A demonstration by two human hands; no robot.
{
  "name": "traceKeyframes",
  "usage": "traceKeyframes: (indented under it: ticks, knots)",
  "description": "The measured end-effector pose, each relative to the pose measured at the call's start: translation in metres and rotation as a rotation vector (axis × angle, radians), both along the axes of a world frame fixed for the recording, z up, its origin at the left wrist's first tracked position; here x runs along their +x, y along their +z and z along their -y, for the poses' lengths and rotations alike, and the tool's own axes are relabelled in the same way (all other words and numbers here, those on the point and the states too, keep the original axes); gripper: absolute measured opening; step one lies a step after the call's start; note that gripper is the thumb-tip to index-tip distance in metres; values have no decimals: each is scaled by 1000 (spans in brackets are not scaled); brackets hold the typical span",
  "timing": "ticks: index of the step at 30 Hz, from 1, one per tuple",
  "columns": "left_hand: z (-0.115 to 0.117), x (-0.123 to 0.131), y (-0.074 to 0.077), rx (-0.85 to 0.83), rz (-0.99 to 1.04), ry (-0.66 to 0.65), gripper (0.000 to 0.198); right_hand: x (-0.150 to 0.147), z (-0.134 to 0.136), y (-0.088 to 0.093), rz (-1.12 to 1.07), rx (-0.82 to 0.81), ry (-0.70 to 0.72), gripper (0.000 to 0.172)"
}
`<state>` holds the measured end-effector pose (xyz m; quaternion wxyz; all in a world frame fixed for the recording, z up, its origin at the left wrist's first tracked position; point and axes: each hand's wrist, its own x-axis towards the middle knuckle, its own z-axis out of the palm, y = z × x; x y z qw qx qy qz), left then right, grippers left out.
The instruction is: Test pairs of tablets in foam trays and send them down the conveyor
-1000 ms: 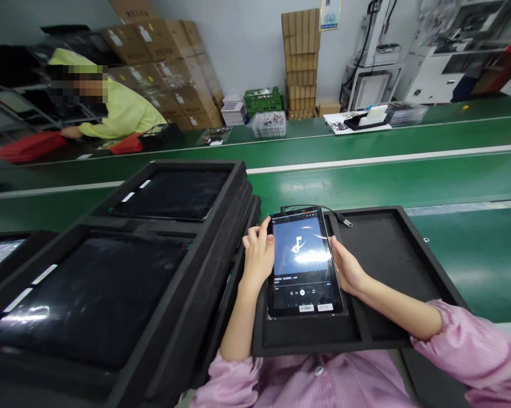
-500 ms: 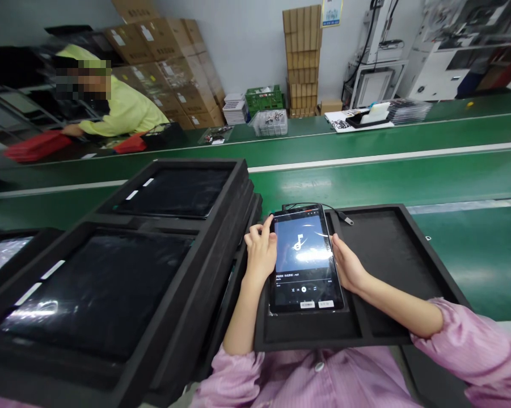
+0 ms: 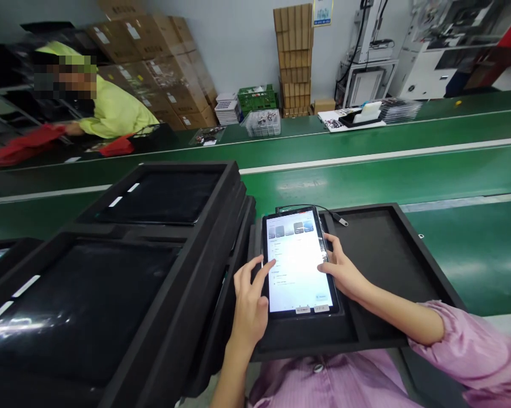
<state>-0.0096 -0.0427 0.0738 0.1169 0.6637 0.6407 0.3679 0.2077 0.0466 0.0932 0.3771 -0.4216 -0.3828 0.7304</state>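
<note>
- Just below the middle of the view, toward 5 o'clock, a black-framed rectangular tablet (image 3: pixel 295 283) lies over the 9 o'clock compartment of a black foam tray (image 3: pixel 383 249); its lit screen shows a mostly white page.
- At the tablet's 8 o'clock, the left hand (image 3: pixel 250 303) has its fingers spread, the index fingertip at the screen's 9 o'clock side.
- At 3 o'clock, the right hand (image 3: pixel 343 272) sets its thumb over the screen, index finger along the edge; whether they pinch the tablet I cannot tell.
- Along the tablet's 12 o'clock edge runs a thin black cable (image 3: pixel 329 212), its metal-tipped plug toward 1 o'clock.
- At 9 o'clock stands a stack of black foam trays (image 3: pixel 221 226), two dark-screened panels (image 3: pixel 85 294) in the top one.
- Beyond, at 12 o'clock, stretches a green counter (image 3: pixel 366 161), bearing a clear plastic box (image 3: pixel 264 123) of small parts.
- At 10 o'clock, a person in yellow (image 3: pixel 117 107) leans over red material (image 3: pixel 25 144).
</note>
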Motion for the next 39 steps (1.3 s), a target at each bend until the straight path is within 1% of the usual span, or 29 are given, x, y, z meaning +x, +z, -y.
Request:
traceKeyframes:
  ticks: [4,9,14,21,26,31,34,39]
  knots:
    - [7,-2,-4,75,-46,-24,94,-1,1,-3,38,23,19,84]
    - [5,-3,-5,82,-110,-122,85,0,1,-5,32,36,27,81]
    - [7,-4,-7,97,-150,-158,83,0,1,-6,24,24,31,82]
    - [6,-3,-5,101,-113,-169,82,1,0,-12,57,51,22,83]
    - [5,-4,-6,62,-79,-152,86,0,0,-10,63,44,16,84]
    - [5,-3,-8,19,-37,-106,92,-2,0,-3,-9,-62,-29,82]
    - [5,-2,-7,24,-44,-106,92,-2,1,0,-27,-97,-44,80]
    - [4,-2,-8,109,-77,-125,87,-3,1,1,-56,-110,-53,77]
